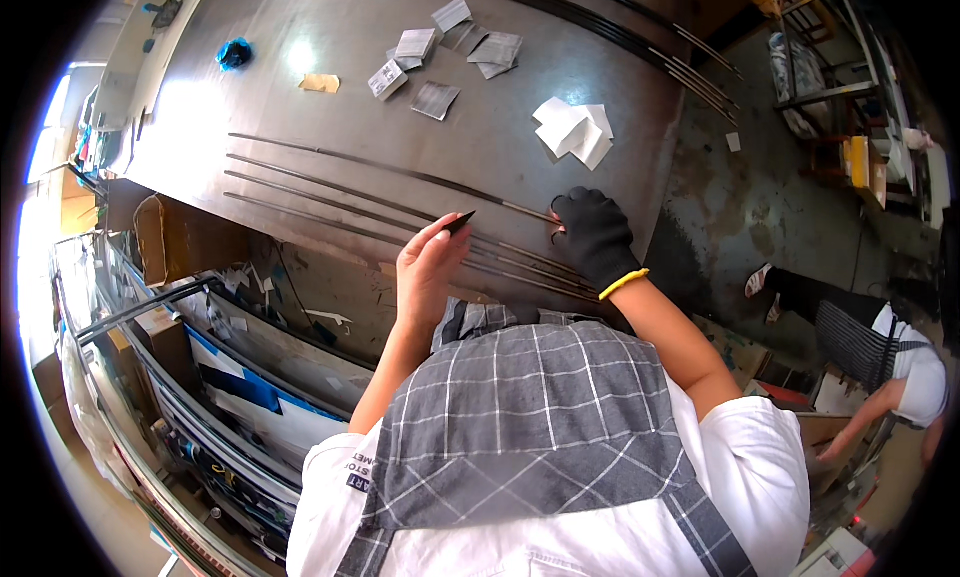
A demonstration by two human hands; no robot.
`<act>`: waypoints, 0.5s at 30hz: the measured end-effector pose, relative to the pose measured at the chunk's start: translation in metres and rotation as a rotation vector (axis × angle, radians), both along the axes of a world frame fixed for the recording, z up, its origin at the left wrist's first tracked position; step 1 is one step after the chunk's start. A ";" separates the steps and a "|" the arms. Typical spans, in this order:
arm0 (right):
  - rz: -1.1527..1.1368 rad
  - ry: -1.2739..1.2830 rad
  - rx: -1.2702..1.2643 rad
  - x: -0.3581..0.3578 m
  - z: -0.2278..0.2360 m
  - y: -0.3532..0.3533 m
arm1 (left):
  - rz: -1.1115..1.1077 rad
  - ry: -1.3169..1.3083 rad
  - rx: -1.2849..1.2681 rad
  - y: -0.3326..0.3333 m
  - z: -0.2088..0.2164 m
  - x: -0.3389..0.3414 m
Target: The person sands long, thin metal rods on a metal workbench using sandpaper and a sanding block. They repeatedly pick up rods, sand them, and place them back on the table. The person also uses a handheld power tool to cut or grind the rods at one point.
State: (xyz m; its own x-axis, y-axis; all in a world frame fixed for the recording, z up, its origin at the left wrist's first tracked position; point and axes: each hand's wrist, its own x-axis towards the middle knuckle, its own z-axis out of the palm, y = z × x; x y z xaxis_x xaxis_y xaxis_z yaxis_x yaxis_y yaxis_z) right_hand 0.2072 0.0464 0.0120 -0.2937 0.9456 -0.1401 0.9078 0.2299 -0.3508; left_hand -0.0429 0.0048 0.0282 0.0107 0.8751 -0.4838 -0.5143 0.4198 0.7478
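Note:
My bare left hand (428, 262) is closed in a pinch on a small black pointed piece (460, 222), tip toward the right; its exact kind is not clear. My right hand (597, 239) wears a black glove with a yellow cuff. Its fingers are closed on the right end of a thin dark metal rod (420, 177) that lies slantwise across the table. Several similar thin rods (330, 190) lie nearer to me, roughly side by side, passing behind my left hand and under my right hand and wrist.
On the grey metal table (330, 107) lie white sheets (575, 132), several printed papers (495, 49), a tan scrap (320, 82) and a blue crumpled item (234, 54). More long dark rods (600, 32) overhang the far right edge. A rack (240, 367) stands left; a person (905, 367) bends at right.

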 end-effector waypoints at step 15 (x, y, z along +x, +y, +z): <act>-0.111 0.420 -0.272 0.008 0.031 -0.016 | 0.100 -0.057 -0.120 -0.006 -0.008 0.002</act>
